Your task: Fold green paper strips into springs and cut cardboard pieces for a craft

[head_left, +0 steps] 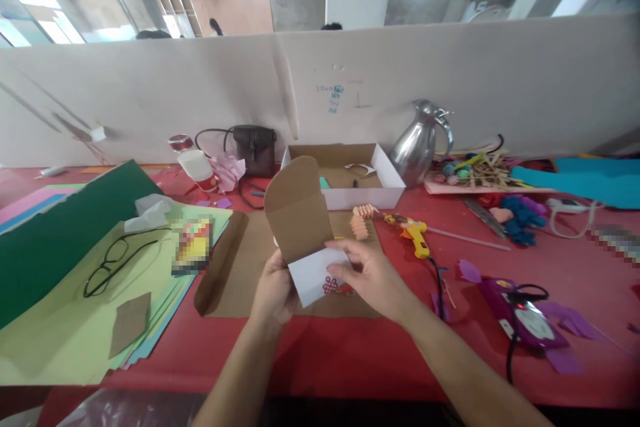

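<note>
Above the red table, both hands hold a folded cardboard piece (pixel 299 213). It has a brown flap with a rounded top, and below the fold a white panel (pixel 310 275) with a red knot-like print faces me. My left hand (pixel 275 290) grips it along the left side, fingers partly hidden behind. The thumb and fingers of my right hand (pixel 373 277) close on the white panel's right edge. Beneath lies a flat brown cardboard sheet (pixel 235 280). Orange pleated paper pieces (pixel 359 227) rest just beyond the right hand, near a yellow glue gun (pixel 415 237).
Behind stand an open white box (pixel 363 198), a steel jug (pixel 415 147), a dark bag (pixel 255 150) and a white cup (pixel 199 169). At left, glasses (pixel 105 267) lie on coloured paper sheets (pixel 65 320). A purple corded device (pixel 525 317) sits at right among purple scraps.
</note>
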The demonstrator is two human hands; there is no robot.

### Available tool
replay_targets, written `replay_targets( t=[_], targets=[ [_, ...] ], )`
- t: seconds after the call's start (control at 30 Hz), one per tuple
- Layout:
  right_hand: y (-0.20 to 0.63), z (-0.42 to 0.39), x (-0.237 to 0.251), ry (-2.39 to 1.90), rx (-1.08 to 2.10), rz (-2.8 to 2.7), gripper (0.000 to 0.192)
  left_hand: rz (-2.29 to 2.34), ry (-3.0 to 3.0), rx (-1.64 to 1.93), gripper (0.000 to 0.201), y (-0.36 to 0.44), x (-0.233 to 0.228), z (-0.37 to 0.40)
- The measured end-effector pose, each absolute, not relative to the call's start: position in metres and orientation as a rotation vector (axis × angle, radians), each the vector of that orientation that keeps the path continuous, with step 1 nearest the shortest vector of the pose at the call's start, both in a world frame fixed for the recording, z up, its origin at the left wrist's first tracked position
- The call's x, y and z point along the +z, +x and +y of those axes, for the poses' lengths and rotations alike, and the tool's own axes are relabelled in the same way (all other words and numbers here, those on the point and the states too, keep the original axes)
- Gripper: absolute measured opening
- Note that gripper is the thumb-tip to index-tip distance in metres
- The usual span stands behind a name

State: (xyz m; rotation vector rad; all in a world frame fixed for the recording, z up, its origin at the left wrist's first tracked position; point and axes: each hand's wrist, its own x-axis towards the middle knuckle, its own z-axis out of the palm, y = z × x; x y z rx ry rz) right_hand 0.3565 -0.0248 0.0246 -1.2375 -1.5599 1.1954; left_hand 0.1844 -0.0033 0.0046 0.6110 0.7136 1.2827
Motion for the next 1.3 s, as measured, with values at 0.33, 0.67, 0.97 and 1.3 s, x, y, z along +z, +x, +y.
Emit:
replay_targets(
  t=[0.33,0.67,0.97,1.3],
  targets=[
    [0.374,-0.024,0.031,-1.073,0.305,-2.335,0.065,0.707,0.416,1.158,0.030,0.172,0.011,-0.005],
    [0.364,-0.026,0.047,-1.028,0.478,-2.309,0.030,0.566,0.475,1.166,0.033,0.167,0.008,-0.011],
    [0.360,-0.028,0.055,-1.255,0.554,-2.326,0.025,0.468,0.659,1.099,0.053,0.148,0.015,-0.024],
    [0.341,-0.030,0.052,-1.453,0.247,-2.305,0.035,0.676,0.512,1.381,0.036,0.174,0.007,-0.023]
  ],
)
